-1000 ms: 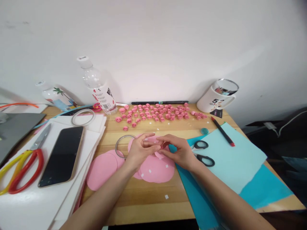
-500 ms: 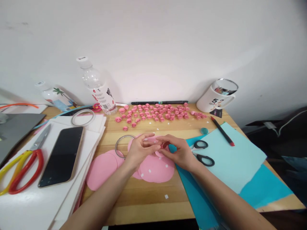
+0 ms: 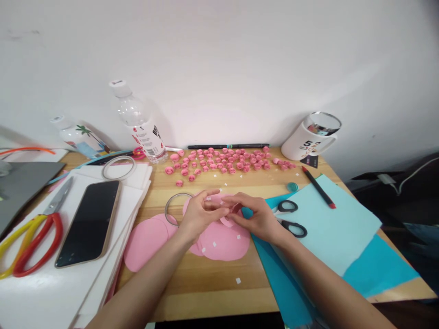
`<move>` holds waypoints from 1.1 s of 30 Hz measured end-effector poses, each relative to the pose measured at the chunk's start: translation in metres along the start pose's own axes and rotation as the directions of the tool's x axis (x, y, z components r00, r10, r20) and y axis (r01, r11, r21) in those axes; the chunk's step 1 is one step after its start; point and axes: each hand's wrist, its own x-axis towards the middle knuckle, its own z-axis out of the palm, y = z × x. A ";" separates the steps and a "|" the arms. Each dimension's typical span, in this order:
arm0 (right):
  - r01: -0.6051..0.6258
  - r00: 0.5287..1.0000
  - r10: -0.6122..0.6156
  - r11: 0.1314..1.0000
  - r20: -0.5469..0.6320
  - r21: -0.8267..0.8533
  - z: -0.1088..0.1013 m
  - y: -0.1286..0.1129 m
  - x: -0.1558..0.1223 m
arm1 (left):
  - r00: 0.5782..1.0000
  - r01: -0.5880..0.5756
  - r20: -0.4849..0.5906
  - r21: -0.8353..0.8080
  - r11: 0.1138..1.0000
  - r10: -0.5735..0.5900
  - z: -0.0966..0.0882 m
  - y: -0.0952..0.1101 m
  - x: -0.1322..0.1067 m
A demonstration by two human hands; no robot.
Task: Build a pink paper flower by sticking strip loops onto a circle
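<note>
Head view: a pink strip [image 3: 227, 222] is being pinched between the fingertips of the left hand [image 3: 200, 214] and the right hand [image 3: 258, 214], which are meeting almost tip to tip; the exact contact is being hidden by the fingers. Its free part is hanging just below the fingertips, above pink discs [image 3: 225, 249] that are lying beneath the hands. Should the pinch be loosened on either side, the strip could be sprung open or dropped; should it be pressed too hard, the thin paper could be creased or torn. White scraps [image 3: 238, 281] are lying on the discs and on the surface [image 3: 192, 285] nearer the wearer, so a stray bit could be picked up by the fingers. Beyond the hands, pink rolls [image 3: 223, 161] are being kept loose in a crowd, and they could be scattered by a careless forward reach. Left of the hands, a ring [image 3: 166, 211] is resting close by and could be nudged; right of them, scissors [image 3: 284, 225] could be caught by the forearm.
</note>
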 end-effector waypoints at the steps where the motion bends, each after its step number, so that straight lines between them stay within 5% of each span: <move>1: -0.004 1.000 0.004 1.000 -0.011 0.001 0.001 0.000 0.000 | 1.000 -0.001 -0.003 -0.002 1.000 0.001 0.000 0.000 0.000; 11: -0.003 0.998 0.002 1.000 -0.060 -0.021 0.010 0.004 0.000 | 1.000 0.007 0.020 -0.036 0.999 -0.006 0.003 -0.001 0.000; 21: -0.078 0.983 0.074 0.997 0.169 0.013 -0.009 -0.007 0.003 | 0.999 0.031 0.036 -0.017 0.999 -0.031 0.004 0.002 -0.002; 33: -0.103 0.995 0.103 0.991 0.012 0.081 0.002 0.003 0.001 | 0.998 0.041 0.047 -0.066 0.997 -0.038 0.003 -0.001 -0.001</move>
